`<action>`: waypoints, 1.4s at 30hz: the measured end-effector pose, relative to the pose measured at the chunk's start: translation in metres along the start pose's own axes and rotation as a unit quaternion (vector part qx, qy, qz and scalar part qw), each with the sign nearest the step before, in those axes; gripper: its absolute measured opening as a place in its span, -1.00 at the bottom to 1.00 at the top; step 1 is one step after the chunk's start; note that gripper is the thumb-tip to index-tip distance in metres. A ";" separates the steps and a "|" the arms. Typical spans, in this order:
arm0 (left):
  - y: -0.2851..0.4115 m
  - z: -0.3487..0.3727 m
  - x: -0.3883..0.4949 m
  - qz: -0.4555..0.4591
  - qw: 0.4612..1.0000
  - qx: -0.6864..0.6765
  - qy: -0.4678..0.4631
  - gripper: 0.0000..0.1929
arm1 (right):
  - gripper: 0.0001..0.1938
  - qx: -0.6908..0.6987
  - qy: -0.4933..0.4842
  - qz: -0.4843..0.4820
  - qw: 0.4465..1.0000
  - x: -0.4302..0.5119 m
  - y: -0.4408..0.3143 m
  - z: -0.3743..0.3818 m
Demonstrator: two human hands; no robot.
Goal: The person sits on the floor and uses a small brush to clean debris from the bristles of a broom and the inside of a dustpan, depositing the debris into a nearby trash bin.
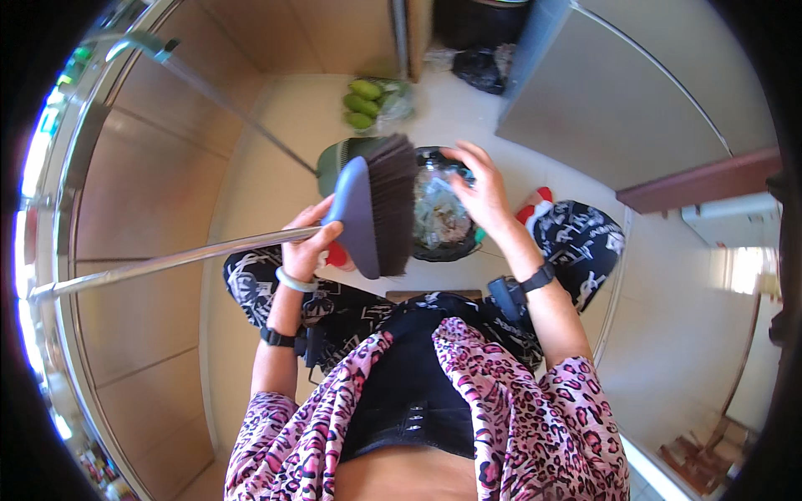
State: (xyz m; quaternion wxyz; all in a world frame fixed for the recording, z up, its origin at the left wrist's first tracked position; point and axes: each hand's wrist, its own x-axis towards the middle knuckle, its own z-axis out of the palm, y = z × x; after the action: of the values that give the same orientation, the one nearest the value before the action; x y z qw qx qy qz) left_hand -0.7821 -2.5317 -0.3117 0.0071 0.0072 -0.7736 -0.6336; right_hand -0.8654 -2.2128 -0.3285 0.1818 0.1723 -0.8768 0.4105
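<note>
My left hand (307,241) grips a broom where its metal handle (188,257) meets the blue-grey head (357,219). The dark bristles (393,206) point to the right, beside a round bin lined with a black bag (438,255). Crumpled clear plastic and other rubbish (442,210) lie inside the bin. Above the bin's right rim is my right hand (479,181), fingers apart and holding nothing. Behind the broom head, partly hidden, a green dustpan (331,166) stands on the floor, its long handle (235,113) slanting up to the left.
Several green fruits (362,103) in a clear plastic bag lie on the floor ahead. Wooden cabinet doors (144,188) line the left side. A grey cabinet-like body (601,94) stands at the right, and a black bag (479,69) sits near its far corner.
</note>
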 end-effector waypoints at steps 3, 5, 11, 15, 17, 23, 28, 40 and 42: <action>0.030 0.006 0.020 0.061 0.995 0.083 -0.016 -0.51 | -0.61 0.087 0.031 -0.097 0.991 0.028 -0.051 -0.015; 0.054 0.015 0.041 0.111 0.984 0.133 -0.051 -0.51 | -0.55 0.155 0.023 -0.158 0.975 0.053 -0.087 -0.026; 0.104 0.077 0.117 0.318 0.901 0.268 -0.128 -0.62 | -0.41 0.202 0.051 -0.293 0.933 0.104 -0.158 -0.048; 0.132 0.125 0.128 0.344 0.891 0.286 -0.084 -0.53 | -0.72 0.139 0.134 -0.241 0.951 0.115 -0.141 -0.089; 0.142 0.132 0.122 0.350 0.901 0.238 -0.094 -0.43 | -0.72 0.076 0.178 -0.228 0.954 0.114 -0.117 -0.119; 0.115 0.118 0.099 0.315 0.911 0.248 -0.102 -0.44 | -0.65 0.012 0.285 -0.061 0.956 0.057 -0.040 -0.221; 0.062 0.077 0.084 0.257 0.913 0.308 -0.074 -0.66 | -0.75 0.066 0.352 -0.060 0.932 -0.008 0.045 -0.275; -0.023 0.022 0.041 0.082 0.931 0.341 -0.098 -0.65 | -0.77 -0.075 0.394 0.203 0.893 -0.207 0.258 -0.234; -0.021 0.021 0.035 0.066 0.928 0.352 -0.105 -0.65 | -0.75 -0.090 0.367 0.256 0.890 -0.227 0.278 -0.224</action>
State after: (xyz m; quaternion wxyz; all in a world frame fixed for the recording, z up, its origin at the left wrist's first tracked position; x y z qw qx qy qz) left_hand -0.8176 -2.5160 -0.3366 -0.0349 -0.1082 -0.9421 -0.3154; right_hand -0.7524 -1.8350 -0.4821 0.3939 -0.2383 -0.7946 0.3958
